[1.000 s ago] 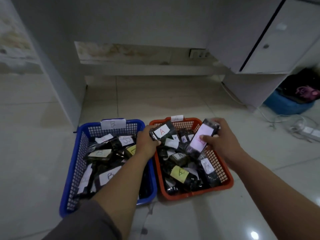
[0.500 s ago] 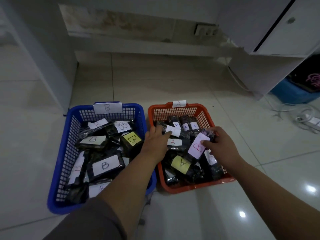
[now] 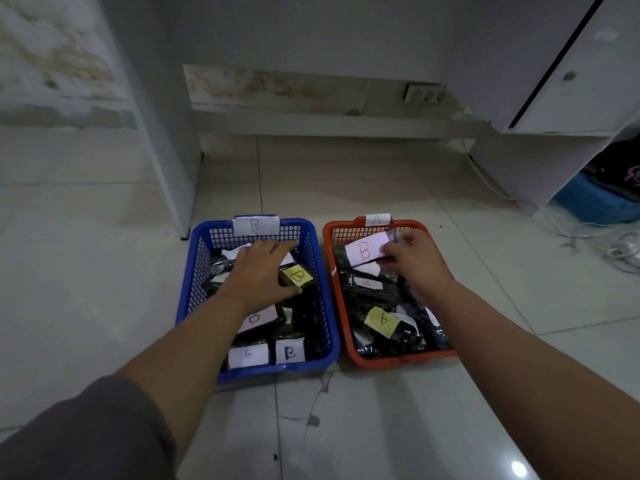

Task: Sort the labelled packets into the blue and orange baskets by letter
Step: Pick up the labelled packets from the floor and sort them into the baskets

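1. Watching from the head view, the only angle there is: the right hand (image 3: 414, 263) pinches a packet with a pink B label (image 3: 367, 249) above the far end of the orange basket (image 3: 360, 356), which is tagged A. So that packet is in the wrong place.
2. The left hand (image 3: 261, 275) lies flat, fingers spread and relaxed, on the packets in the blue basket (image 3: 322, 327) tagged B, beside a yellow-label B packet (image 3: 297, 277). It grips nothing.
3. If it were me, I'd carry the pink one left over both rims and drop it into the blue basket. Lift the left hand first to clear a spot.
4. Keep the pinch firm, since those dark wrappers look slippery.
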### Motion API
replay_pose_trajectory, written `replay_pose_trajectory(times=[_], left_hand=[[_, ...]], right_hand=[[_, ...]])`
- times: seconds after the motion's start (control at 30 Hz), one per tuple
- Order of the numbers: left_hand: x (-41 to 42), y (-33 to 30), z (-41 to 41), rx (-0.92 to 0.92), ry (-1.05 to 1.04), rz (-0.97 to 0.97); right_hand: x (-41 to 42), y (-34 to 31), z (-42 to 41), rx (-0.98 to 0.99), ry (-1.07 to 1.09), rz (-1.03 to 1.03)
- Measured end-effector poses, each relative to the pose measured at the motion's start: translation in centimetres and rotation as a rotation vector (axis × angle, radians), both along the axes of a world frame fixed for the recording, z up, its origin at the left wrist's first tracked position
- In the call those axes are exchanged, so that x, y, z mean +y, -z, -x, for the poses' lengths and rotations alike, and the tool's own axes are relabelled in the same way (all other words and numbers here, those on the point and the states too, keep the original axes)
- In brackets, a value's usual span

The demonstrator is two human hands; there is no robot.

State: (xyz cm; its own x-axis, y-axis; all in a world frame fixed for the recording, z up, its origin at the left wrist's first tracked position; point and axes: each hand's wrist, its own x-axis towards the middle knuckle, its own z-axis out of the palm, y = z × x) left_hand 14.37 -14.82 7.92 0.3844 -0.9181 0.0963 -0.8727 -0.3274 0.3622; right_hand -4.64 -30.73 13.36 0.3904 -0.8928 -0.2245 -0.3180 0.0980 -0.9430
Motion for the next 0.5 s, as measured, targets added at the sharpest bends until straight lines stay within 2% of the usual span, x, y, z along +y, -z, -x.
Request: replay_pose_trajectory(times=[0.23,0.37,0.5], left_hand=[[3.7,-1.9,-1.7,0.027,-0.048,0.153],[4.9,-2.0,-2.3,0.064,-0.025,0.188],[5.8,-1.6,-3.1,0.12,-0.011,0.228]], right_hand=[[3.5,-0.1,-4.4,-0.13,-0.138,-0.179],[5.2,-0.2,-5.7,-0.131,-0.245,-0.27],[6.6,0.4,-7.7,-0.041,-0.299,-0.306]])
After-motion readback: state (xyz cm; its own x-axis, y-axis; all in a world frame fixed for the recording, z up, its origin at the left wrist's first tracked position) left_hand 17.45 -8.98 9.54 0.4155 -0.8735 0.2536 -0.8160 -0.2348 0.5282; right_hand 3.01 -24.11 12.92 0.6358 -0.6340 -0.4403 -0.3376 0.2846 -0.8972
